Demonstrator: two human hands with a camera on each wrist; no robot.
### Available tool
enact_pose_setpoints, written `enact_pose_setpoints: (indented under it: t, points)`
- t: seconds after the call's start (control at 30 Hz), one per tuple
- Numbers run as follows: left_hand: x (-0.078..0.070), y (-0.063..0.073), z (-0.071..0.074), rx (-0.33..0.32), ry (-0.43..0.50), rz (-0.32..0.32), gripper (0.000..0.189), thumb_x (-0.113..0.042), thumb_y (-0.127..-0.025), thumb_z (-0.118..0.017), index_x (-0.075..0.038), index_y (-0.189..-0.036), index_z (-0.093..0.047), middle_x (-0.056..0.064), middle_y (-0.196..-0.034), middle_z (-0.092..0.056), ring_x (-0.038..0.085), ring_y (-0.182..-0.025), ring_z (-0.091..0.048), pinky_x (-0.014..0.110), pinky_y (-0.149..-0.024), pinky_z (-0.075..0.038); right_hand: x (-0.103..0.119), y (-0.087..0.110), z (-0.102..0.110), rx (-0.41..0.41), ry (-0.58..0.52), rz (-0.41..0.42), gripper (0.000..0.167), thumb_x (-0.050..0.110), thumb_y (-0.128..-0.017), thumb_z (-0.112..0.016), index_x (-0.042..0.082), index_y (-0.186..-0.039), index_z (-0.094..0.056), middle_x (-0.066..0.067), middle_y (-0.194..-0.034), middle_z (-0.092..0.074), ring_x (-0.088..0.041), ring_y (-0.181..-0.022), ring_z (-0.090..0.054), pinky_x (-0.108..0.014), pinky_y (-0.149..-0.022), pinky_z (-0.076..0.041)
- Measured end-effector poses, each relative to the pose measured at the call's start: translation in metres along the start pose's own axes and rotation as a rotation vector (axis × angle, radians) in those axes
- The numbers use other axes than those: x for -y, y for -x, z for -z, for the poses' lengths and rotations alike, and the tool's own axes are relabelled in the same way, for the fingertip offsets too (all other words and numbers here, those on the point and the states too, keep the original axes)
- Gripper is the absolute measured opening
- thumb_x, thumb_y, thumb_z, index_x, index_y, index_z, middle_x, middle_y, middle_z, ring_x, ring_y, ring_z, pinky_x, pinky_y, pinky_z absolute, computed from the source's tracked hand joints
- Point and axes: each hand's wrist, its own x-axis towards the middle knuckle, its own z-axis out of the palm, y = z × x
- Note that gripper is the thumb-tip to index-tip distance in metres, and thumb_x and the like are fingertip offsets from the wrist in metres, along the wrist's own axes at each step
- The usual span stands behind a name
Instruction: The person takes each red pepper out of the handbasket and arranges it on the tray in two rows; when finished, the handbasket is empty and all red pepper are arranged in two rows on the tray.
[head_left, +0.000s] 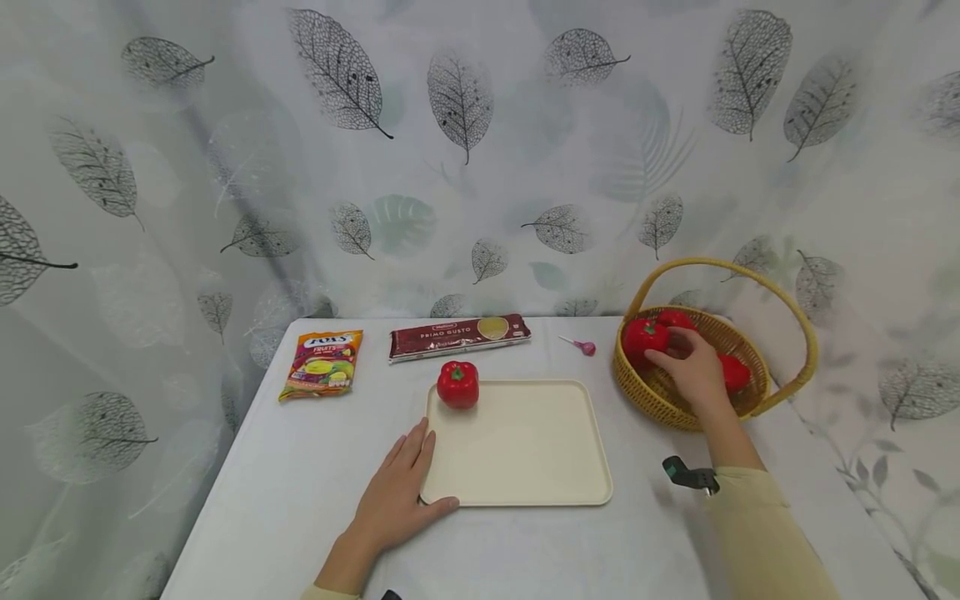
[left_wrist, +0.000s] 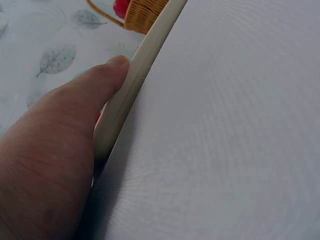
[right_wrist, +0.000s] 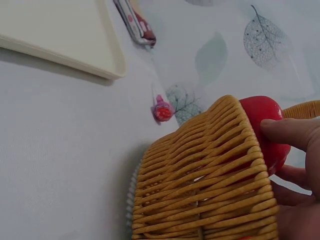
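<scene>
My right hand reaches into a yellow wicker basket and grips a red bell pepper with a green stem at its left rim. In the right wrist view, the thumb lies on the pepper's side, with other fingers curled behind it. More red peppers lie in the basket, partly covered by the hand. My left hand rests with straight fingers along the left edge of a cream rectangular tray, thumb at its near left corner. Another red bell pepper sits in the tray's far left corner.
Behind the tray lies a long dark red Primo Gusto packet. A Fox's Fruits candy bag is at the far left of the white table. Between packet and basket is a pink lollipop. The basket's tall handle leans right.
</scene>
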Motion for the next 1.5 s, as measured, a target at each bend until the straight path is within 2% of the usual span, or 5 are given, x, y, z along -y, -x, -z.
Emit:
enact_pose_setpoints:
  t: [0.23, 0.63, 0.93, 1.27, 1.5]
  points:
    - [0.001, -0.001, 0.000, -0.001, -0.013, 0.000, 0.118, -0.088, -0.090, -0.056, -0.005, -0.171, -0.030, 0.008, -0.181, -0.014, 0.021, -0.165, -0.017, 0.043, -0.133, -0.015, 0.011, 0.004, 0.006, -0.028, -0.020, 0.025, 0.080, 0.042, -0.101, -0.079, 0.005, -0.163, -0.045, -0.024, -0.159, -0.052, -0.045, -0.142, -0.053, -0.063, -0.115, -0.046]
    - [-0.001, 0.000, 0.000, 0.000, 0.009, 0.007, 0.117, -0.086, -0.090, -0.060, -0.005, -0.171, -0.031, 0.008, -0.181, -0.015, 0.022, -0.165, -0.018, 0.044, -0.133, -0.015, 0.028, 0.014, 0.010, -0.014, -0.041, 0.047, 0.079, 0.046, -0.101, -0.078, 0.009, -0.163, -0.046, -0.019, -0.157, -0.054, -0.042, -0.140, -0.055, -0.040, -0.109, -0.056]
    - [-0.001, -0.001, 0.000, 0.005, 0.007, 0.008, 0.117, -0.086, -0.091, -0.059, -0.005, -0.171, -0.031, 0.007, -0.181, -0.014, 0.021, -0.165, -0.017, 0.043, -0.133, -0.014, 0.045, 0.025, 0.004, 0.001, -0.043, 0.068, 0.077, 0.042, -0.102, -0.078, 0.012, -0.165, -0.044, -0.020, -0.158, -0.053, -0.046, -0.140, -0.055, -0.056, -0.108, -0.055]
    - [-0.001, 0.000, 0.000, 0.007, 0.005, 0.011, 0.118, -0.086, -0.090, -0.059, -0.005, -0.171, -0.031, 0.007, -0.181, -0.014, 0.021, -0.165, -0.017, 0.043, -0.133, -0.015, 0.048, 0.030, -0.012, 0.035, -0.035, 0.100, 0.079, 0.038, -0.099, -0.083, 0.012, -0.163, -0.045, -0.019, -0.157, -0.054, -0.043, -0.140, -0.055, -0.055, -0.106, -0.056]
    - [-0.001, 0.000, 0.001, 0.004, 0.005, 0.007, 0.117, -0.086, -0.091, -0.058, -0.005, -0.171, -0.031, 0.008, -0.181, -0.014, 0.021, -0.165, -0.017, 0.043, -0.133, -0.015, 0.050, 0.032, -0.021, 0.036, -0.039, 0.124, 0.078, 0.031, -0.097, -0.085, 0.010, -0.161, -0.046, -0.021, -0.155, -0.055, -0.044, -0.140, -0.054, -0.064, -0.105, -0.054]
